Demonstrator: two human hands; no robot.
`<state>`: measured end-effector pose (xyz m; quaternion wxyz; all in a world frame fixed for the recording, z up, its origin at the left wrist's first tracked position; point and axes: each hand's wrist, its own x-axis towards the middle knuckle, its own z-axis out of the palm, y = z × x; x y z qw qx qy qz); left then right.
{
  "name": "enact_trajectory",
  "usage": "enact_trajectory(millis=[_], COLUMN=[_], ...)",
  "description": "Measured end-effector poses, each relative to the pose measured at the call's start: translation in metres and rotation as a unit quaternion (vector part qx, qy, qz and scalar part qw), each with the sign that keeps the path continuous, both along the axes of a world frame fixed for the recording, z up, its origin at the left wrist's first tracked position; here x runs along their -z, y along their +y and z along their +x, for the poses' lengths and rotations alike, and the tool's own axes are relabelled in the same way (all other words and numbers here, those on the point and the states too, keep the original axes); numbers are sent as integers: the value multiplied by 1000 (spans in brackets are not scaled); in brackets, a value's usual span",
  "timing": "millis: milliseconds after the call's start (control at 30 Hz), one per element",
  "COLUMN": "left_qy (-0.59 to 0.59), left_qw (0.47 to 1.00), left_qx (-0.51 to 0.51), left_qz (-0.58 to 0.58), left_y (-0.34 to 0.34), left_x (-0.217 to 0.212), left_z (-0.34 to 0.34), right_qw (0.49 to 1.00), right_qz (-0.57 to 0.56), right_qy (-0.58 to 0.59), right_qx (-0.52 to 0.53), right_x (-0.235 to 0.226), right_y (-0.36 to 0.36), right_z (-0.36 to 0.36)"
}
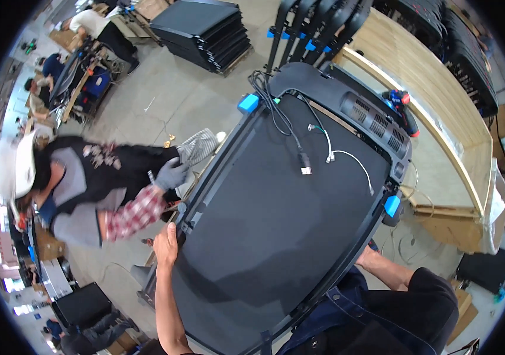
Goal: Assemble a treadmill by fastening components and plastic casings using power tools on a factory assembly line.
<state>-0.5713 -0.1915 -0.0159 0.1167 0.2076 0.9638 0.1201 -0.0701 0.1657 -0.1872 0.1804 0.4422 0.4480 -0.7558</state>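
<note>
Panel (276, 236), big and black, fills the frame's centre; our left hand (165, 244) grips its left edge, our right hand stays hidden beneath its right edge, grip unclear.

We look down from a single head-worn fisheye camera, steeply and from close above, onto a large black panel (276, 219) that fills the middle of the view. Our forearms enter from the lower edge, straight lines bow toward the round rim, and the workshop floor (170, 100) recedes toward the top.
</note>
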Motion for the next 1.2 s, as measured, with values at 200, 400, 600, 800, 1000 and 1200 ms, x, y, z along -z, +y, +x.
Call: enact_trajectory(millis=[200,400,600,800,1000,1200], left_qy=[197,121,129,148,161,-174], left_qw=[969,986,982,971,940,917], left_qx=[-31,-87,-121,-172,-187,-159], left_qz=[142,79,68,77,236,322], left_y=[0,-42,-74,-86,7,164], left_x=[-22,-2,-9,-11,-21,117], left_z=[133,306,384,466,573,583], right_qw=[923,919,910,809,837,854], right_qz=[106,26,291,445,456,441], right_qy=[-83,189,238,81,-43,-134], right_qx=[-361,-346,-177,-375,-299,-242], right_x=[-41,-218,-247,-124,37,111], right_y=[24,6,-13,37,81,93], right_z=[27,1,31,131,159,111])
